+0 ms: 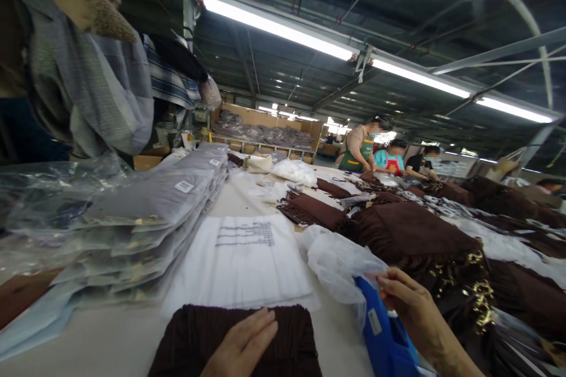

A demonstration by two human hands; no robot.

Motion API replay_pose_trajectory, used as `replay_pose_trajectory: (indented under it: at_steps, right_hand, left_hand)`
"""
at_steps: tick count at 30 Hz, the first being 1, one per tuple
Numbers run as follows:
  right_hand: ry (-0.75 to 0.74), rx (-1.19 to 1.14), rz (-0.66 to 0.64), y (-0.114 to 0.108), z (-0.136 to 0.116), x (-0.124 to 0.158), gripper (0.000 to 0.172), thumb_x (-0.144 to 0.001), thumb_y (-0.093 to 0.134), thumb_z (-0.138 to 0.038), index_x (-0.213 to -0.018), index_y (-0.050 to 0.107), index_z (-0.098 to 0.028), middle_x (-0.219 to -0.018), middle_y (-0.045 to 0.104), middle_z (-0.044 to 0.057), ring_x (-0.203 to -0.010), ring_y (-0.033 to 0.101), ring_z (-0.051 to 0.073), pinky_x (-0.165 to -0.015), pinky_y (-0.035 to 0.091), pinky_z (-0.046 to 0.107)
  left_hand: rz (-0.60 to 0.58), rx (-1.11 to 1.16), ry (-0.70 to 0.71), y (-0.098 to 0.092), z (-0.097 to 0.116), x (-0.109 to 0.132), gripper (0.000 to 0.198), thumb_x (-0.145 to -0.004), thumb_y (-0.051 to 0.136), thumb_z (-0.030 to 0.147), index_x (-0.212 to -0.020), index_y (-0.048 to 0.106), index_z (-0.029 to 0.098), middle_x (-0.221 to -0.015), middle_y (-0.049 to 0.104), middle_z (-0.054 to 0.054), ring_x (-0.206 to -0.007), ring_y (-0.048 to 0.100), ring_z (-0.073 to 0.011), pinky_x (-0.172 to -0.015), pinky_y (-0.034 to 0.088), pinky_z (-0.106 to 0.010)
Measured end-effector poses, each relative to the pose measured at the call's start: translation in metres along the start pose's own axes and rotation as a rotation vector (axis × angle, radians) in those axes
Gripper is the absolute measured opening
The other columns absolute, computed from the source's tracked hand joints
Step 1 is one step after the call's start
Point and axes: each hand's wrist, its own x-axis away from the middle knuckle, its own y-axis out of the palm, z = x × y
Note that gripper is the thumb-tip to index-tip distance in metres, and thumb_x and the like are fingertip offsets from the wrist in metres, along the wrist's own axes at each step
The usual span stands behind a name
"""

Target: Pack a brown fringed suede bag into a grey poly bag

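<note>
My left hand (pixel 244 346) lies flat, fingers stretched out, on a folded dark brown fringed garment (pixel 198 337) at the near table edge. My right hand (pixel 409 303) pinches the edge of a thin white plastic bag (pixel 338 265), just above a blue bag (pixel 384 338). Beyond the garment lies a stack of flat clear plastic bags (pixel 243 259) printed with lines of text.
Piles of bagged grey garments (pixel 154 206) stand at the left. Heaps of brown fringed garments (pixel 407 229) with gold trim cover the right side. Several people (pixel 389 156) work at the table's far end. Clothes (pixel 92 82) hang overhead at left.
</note>
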Motion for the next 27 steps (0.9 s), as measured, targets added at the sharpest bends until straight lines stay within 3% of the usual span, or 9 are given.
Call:
replay_pose_trajectory:
  at_steps: [3,5,8,11,13,15,19,21,27]
  right_hand:
    - [0.152,-0.286,-0.103,0.014,-0.005,0.025,0.025,-0.055,0.077,-0.038,-0.069,0.067,-0.02,-0.074,0.063,0.001,-0.057,0.048,0.011,-0.053,0.04,0.024]
    - [0.242,-0.426,-0.19,0.025,-0.004,0.038,0.022,-0.055,0.078,-0.035,-0.069,0.067,-0.022,-0.076,0.064,0.001,-0.057,0.048,0.01,-0.052,0.041,0.023]
    - [0.323,-0.538,-0.302,0.04,0.002,0.053,0.021,-0.056,0.077,-0.035,-0.073,0.069,-0.023,-0.069,0.061,0.001,-0.054,0.046,0.01,-0.047,0.039,0.022]
    - [0.341,-0.549,-0.361,0.05,0.012,0.062,0.023,-0.055,0.075,-0.039,-0.07,0.069,-0.024,-0.063,0.059,0.002,-0.05,0.044,0.01,-0.042,0.036,0.023]
    - [0.336,-0.505,-0.377,0.054,0.02,0.067,0.026,-0.054,0.074,-0.043,-0.069,0.068,-0.024,-0.066,0.061,0.003,-0.049,0.045,0.012,-0.042,0.036,0.025]
    - [0.331,-0.437,-0.387,0.059,0.027,0.071,0.027,-0.056,0.074,-0.042,-0.075,0.068,-0.024,-0.074,0.065,0.003,-0.053,0.049,0.012,-0.047,0.041,0.025]
    - [0.326,-0.39,-0.496,0.077,0.033,0.079,0.05,-0.049,0.081,-0.038,-0.095,0.066,-0.025,-0.075,0.067,0.0,-0.069,0.06,0.017,-0.067,0.046,0.028]
    - [0.365,-0.383,-0.549,0.093,0.032,0.082,0.048,-0.05,0.081,-0.043,-0.091,0.066,-0.022,-0.07,0.066,0.0,-0.071,0.061,0.018,-0.069,0.045,0.029]
    - [0.478,-0.345,-0.487,0.136,0.044,0.094,0.037,-0.053,0.082,-0.042,-0.067,0.058,-0.018,-0.054,0.057,-0.005,-0.048,0.045,0.006,-0.048,0.032,0.019]
  left_hand:
    - [0.003,0.357,-0.356,0.001,0.019,-0.032,0.063,-0.081,0.059,0.023,-0.139,0.034,0.022,-0.137,0.046,-0.01,-0.123,0.047,-0.0246,-0.102,0.043,-0.037]
    - [0.031,0.64,-0.638,0.005,0.03,-0.055,0.077,-0.071,0.068,0.026,-0.139,0.034,0.016,-0.139,0.043,-0.014,-0.122,0.047,-0.0286,-0.101,0.043,-0.041]
    - [0.096,1.118,-0.854,0.012,0.039,-0.08,0.098,-0.054,0.079,0.027,-0.138,0.032,0.013,-0.128,0.053,-0.014,-0.108,0.056,-0.0264,-0.089,0.048,-0.033]
    - [0.145,1.358,-0.953,0.013,0.041,-0.082,0.063,-0.05,0.08,0.034,-0.106,0.061,0.01,-0.083,0.066,-0.005,-0.073,0.059,-0.0161,-0.068,0.045,-0.025]
    - [0.155,1.394,-1.053,0.008,0.042,-0.073,0.036,-0.05,0.077,0.036,-0.073,0.064,0.01,-0.062,0.06,-0.001,-0.058,0.052,-0.0114,-0.058,0.039,-0.023]
    - [0.125,1.342,-1.129,-0.001,0.039,-0.06,0.026,-0.049,0.073,0.031,-0.061,0.06,0.012,-0.055,0.056,0.001,-0.052,0.046,-0.0095,-0.053,0.034,-0.022]
    - [-0.077,1.118,-1.163,-0.023,0.028,-0.038,0.02,-0.049,0.066,0.028,-0.062,0.059,0.013,-0.053,0.054,0.003,-0.05,0.044,-0.0098,-0.05,0.031,-0.022]
    - [-0.183,1.046,-1.16,-0.033,0.021,-0.028,0.019,-0.049,0.065,0.027,-0.062,0.059,0.014,-0.053,0.054,0.003,-0.05,0.044,-0.0101,-0.049,0.03,-0.022]
    - [-0.416,0.888,-1.132,-0.058,0.002,-0.005,0.016,-0.048,0.067,0.022,-0.06,0.063,0.013,-0.051,0.054,0.004,-0.05,0.044,-0.0102,-0.047,0.03,-0.021]
